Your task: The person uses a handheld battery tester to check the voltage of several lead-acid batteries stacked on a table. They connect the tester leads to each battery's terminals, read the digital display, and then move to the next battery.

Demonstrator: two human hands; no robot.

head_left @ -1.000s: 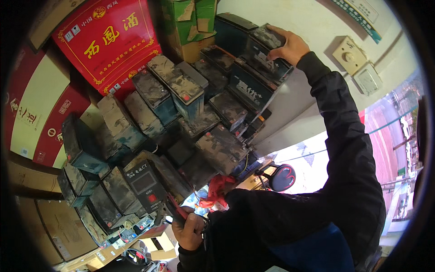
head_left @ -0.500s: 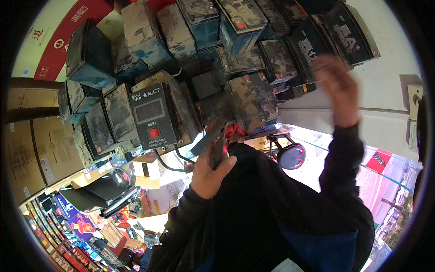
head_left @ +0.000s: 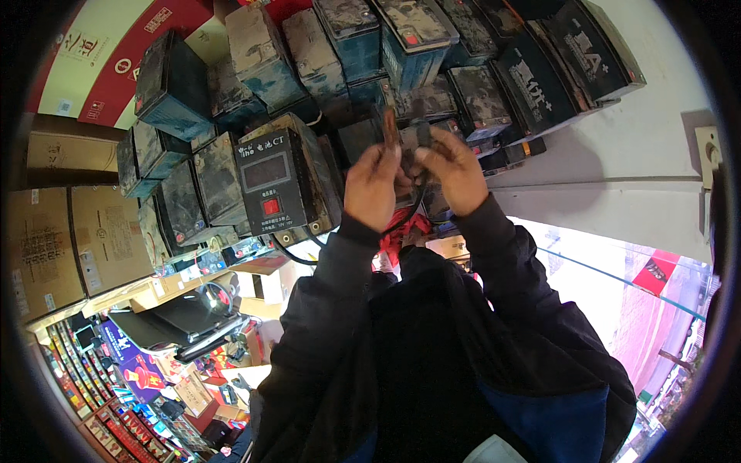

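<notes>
On my feed, the black battery tester (head_left: 270, 187) leans slightly, display dark, red switch facing me; to its right, a reddish-brown clamp (head_left: 390, 126) and a dark clamp (head_left: 421, 133) point upward, near each other.

A pale wall (head_left: 656, 139) stands upper right, bright pinkish ground (head_left: 644, 332) below it, stocked shelves (head_left: 71, 374) lower left.

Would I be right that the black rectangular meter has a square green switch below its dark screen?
Not quite: the head view shows that the square switch is red, not green; it does sit below the dark screen of the black rectangular meter.
</notes>
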